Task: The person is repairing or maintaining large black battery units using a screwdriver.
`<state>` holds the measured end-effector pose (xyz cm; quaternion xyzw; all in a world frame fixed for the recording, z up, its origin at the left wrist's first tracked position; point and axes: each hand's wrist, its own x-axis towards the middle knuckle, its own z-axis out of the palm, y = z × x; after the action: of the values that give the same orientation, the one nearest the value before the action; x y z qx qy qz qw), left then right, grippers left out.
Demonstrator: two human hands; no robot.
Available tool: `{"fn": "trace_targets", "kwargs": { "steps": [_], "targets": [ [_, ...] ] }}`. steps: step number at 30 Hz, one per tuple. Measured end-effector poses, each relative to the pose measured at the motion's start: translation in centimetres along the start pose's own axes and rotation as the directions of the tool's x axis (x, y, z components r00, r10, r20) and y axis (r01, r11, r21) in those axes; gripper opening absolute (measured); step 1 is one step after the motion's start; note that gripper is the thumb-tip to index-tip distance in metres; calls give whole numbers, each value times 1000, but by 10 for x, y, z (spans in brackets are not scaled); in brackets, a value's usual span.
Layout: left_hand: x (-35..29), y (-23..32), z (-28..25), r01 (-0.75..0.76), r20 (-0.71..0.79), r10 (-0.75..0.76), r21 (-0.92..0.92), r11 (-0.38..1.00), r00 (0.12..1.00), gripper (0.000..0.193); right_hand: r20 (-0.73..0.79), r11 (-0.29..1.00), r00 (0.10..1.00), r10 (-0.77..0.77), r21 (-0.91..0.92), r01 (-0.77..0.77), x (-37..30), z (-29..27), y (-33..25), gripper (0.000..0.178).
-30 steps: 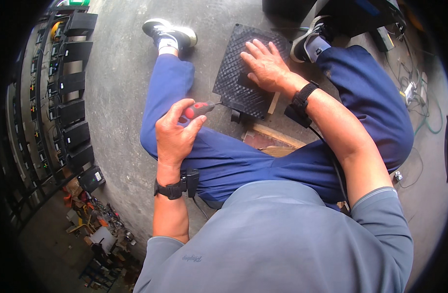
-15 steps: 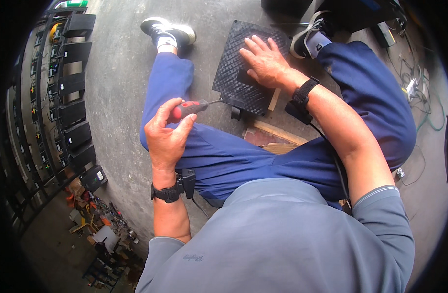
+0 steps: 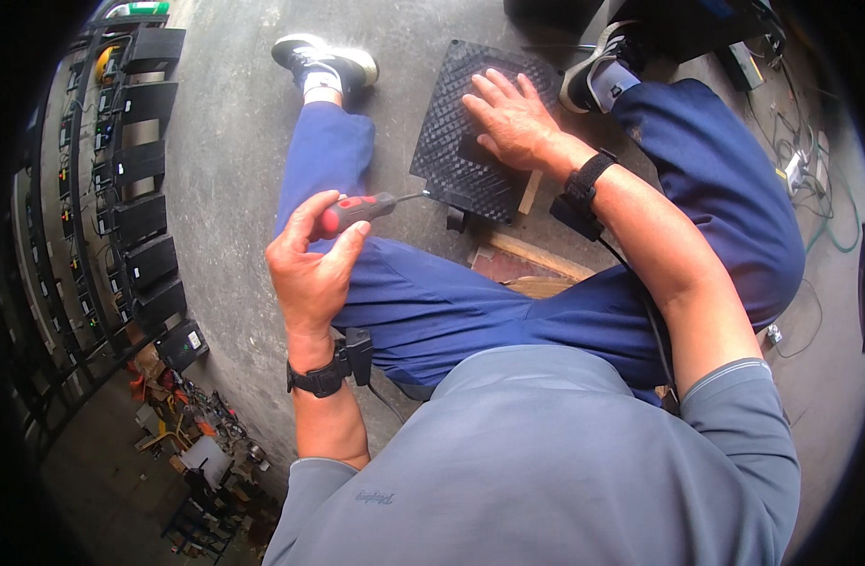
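Between the thumb and fingers of my left hand is a screwdriver with a red and dark grey handle. Its thin shaft points right, and the tip meets the lower left edge of a black textured panel; whether it sits in a screw is too small to tell. My right hand lies flat on that panel with fingers spread, hiding part of its surface. A small black knob-like part sticks out below the panel's lower edge. Both my wrists wear black straps with small boxes.
A wooden strip and wood pieces lie between my legs, below the panel. My shoes stand on the concrete floor either side. Black cases are at the far right, with loose cables nearby. On the left stands a rack.
My left hand has shifted a little left and down, and the screwdriver's tip now shows at the panel's edge. My right hand has stayed flat on the panel.
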<state>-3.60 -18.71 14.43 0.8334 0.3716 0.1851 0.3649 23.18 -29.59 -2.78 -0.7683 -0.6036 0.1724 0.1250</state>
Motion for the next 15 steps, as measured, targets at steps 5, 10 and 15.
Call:
{"fn": "trace_targets", "kwargs": {
  "steps": [5, 10, 15],
  "targets": [
    [2, 11, -13, 5, -23, -6, -49, 999, 1000, 41, 24, 999, 1000, -20, 49, 19, 1, -6, -9, 62],
    [10, 26, -23, -13, -13, 12, -96, 995, 1000, 43, 16, 795, 974, -225, 581, 174, 11, -6, -25, 40],
    [21, 29, -23, 14, -96, -40, -252, 968, 995, 43, 118, 600, 972, -204, 799, 29, 11, -28, -41, 39]
  ]
}}
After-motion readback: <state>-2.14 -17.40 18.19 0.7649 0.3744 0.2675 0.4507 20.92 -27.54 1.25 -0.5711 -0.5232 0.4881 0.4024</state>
